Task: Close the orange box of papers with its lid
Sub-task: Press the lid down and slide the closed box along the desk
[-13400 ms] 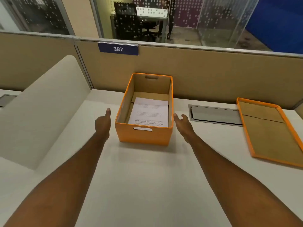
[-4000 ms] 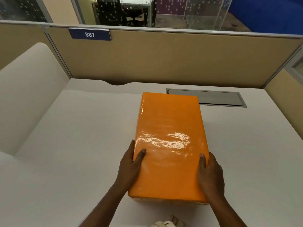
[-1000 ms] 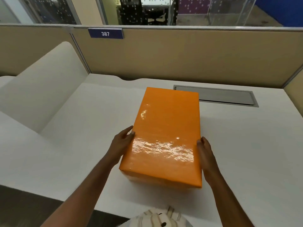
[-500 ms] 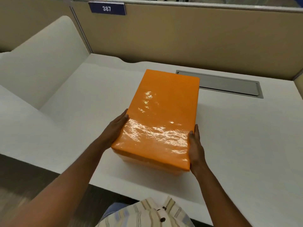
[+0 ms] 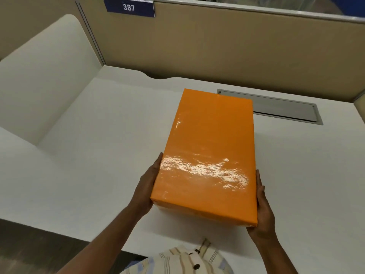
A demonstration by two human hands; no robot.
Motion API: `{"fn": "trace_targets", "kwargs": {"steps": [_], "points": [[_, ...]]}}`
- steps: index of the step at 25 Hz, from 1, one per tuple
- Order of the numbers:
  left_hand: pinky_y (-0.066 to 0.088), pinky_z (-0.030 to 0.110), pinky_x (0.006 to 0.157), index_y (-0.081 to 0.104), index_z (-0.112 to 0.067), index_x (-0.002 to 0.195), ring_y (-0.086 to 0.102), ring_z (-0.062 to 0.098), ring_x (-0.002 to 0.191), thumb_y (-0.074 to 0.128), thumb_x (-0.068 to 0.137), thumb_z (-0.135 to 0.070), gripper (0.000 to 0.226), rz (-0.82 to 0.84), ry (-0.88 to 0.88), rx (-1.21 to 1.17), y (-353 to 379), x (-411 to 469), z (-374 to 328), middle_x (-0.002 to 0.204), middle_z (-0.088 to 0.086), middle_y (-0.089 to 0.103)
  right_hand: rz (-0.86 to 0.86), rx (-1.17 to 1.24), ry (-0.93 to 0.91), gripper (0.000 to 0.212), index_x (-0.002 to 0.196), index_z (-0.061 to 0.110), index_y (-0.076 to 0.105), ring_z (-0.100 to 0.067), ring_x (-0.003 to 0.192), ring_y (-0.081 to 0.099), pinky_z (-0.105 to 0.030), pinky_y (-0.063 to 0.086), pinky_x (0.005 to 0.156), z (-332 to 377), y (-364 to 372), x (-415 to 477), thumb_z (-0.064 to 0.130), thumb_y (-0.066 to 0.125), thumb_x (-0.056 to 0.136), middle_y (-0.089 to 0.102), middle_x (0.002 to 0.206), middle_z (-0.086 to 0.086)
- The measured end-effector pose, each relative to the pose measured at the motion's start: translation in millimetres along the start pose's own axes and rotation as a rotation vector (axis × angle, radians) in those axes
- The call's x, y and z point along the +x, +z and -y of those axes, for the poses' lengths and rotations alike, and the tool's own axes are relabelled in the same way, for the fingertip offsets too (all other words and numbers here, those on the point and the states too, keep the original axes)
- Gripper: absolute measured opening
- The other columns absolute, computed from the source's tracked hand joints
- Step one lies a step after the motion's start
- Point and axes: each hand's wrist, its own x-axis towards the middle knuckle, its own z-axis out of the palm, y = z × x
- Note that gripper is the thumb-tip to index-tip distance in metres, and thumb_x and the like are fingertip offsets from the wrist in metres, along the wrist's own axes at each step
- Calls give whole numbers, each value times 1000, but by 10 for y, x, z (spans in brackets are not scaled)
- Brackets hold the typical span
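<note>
The orange box stands on the white desk with its glossy orange lid [image 5: 209, 147] covering the whole top, so the papers inside are hidden. My left hand [image 5: 147, 186] lies flat against the box's left side near the front corner. My right hand [image 5: 263, 208] presses flat on the right side at the front corner. Both hands hold the box between them, fingers pointing away from me.
A grey cable hatch [image 5: 284, 110] is set into the white desk [image 5: 98, 155] behind the box. A tan partition [image 5: 237, 50] with a blue "387" sign [image 5: 129, 6] stands at the back. A white divider [image 5: 45, 76] rises at the left.
The box has come nearer to me and to the desk's front edge, with both hands still on its sides. My view has tilted up slightly.
</note>
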Motion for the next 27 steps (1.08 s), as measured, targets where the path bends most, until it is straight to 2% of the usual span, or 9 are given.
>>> {"fn": "trace_targets", "kwargs": {"steps": [2, 5, 8, 13, 17, 23, 27], "points": [[57, 47, 85, 55, -39, 127, 67, 28, 107, 42, 90, -62, 45, -30, 10, -4, -218, 163, -135, 121, 5, 69, -30, 13, -5, 47, 132, 48, 44, -27, 115, 59, -55, 52, 85, -19, 234, 119, 54, 38, 86, 53, 138, 6], [60, 36, 73, 60, -38, 123, 69, 26, 102, 48, 90, -59, 41, -85, 8, -6, -552, 384, -405, 117, 3, 71, -43, 19, -26, 45, 131, 47, 45, -27, 113, 61, -52, 54, 81, -75, 654, 322, 53, 40, 87, 56, 135, 6], [60, 31, 67, 67, -31, 115, 72, 25, 95, 52, 89, -57, 39, -143, 49, 6, -997, 633, -745, 108, 5, 74, -32, 28, -49, 45, 132, 45, 45, -26, 113, 61, -48, 55, 79, -195, 1192, 608, 52, 42, 88, 56, 134, 7], [58, 39, 74, 74, -17, 90, 68, 24, 78, 61, 80, -61, 47, -288, 129, 31, -1703, 1033, -1261, 84, 8, 71, 8, 43, -66, 44, 133, 42, 46, -27, 115, 59, -46, 55, 82, -324, 2117, 1172, 49, 43, 89, 57, 134, 6], [55, 23, 54, 76, -23, 77, 68, 12, 63, 67, 80, -52, 30, -376, 200, -41, -2234, 1347, -1602, 65, -5, 71, 36, 15, -56, 41, 132, 42, 47, -31, 118, 57, -52, 52, 88, -402, 2815, 1676, 46, 39, 92, 53, 138, 1], [54, 23, 50, 78, -21, 76, 69, 12, 58, 72, 77, -39, 19, -484, 230, -97, -2960, 1757, -1976, 62, -5, 72, 127, 4, -72, 43, 138, 39, 39, -31, 120, 55, -55, 47, 94, -676, 3611, 2219, 43, 36, 95, 49, 141, 0], [56, 27, 55, 79, -22, 71, 70, 15, 60, 70, 75, -22, 10, -612, 288, -142, -3399, 1993, -2131, 62, -4, 74, 140, 5, -55, 44, 139, 38, 36, -30, 121, 54, -55, 46, 95, -924, 4029, 2495, 42, 35, 95, 47, 142, 1]]}}
